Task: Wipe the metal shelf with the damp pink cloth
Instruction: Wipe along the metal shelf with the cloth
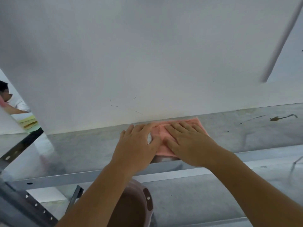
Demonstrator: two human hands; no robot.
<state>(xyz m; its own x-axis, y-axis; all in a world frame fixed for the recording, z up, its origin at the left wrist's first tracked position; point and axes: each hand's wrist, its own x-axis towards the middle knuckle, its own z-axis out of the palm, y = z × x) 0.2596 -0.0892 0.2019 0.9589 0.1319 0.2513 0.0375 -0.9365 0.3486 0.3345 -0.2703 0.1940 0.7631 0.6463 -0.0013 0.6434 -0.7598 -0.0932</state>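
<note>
On the upper tier, largest item first: flat grey galvanised metal shelf (pixel 91 145), running left to right against a white wall (pixel 147 54). Rigid, smooth, likely slick where wet; I judge it will take firm pressure without flexing. Dark smears and a brownish streak (pixel 282 117) lie well to the right, apart from the cloth and not yet reached.

Second item: lower metal shelf (pixel 205 199), same finish, beneath the front rail.

Third item: round brown plastic basin (pixel 131 207), standing on the lower tier, partly hidden by my left forearm.

Fourth item: left hand (pixel 139 145), flat, fingers spread, palm down, its fingertips resting on the left edge of the cloth. No pinch in this grip.

Fifth item: right hand (pixel 188 141), flat, fingers spread, pressing the cloth from above. Again no pinch.

Sixth item: soft pink square microfibre cloth (pixel 161 150), lying flat on the upper shelf at the foot of the wall, pinned under both palms. Light, limp, likely to bunch; I judge it best held by broad palm pressure across its middle and slid, not gripped at a corner.
</note>
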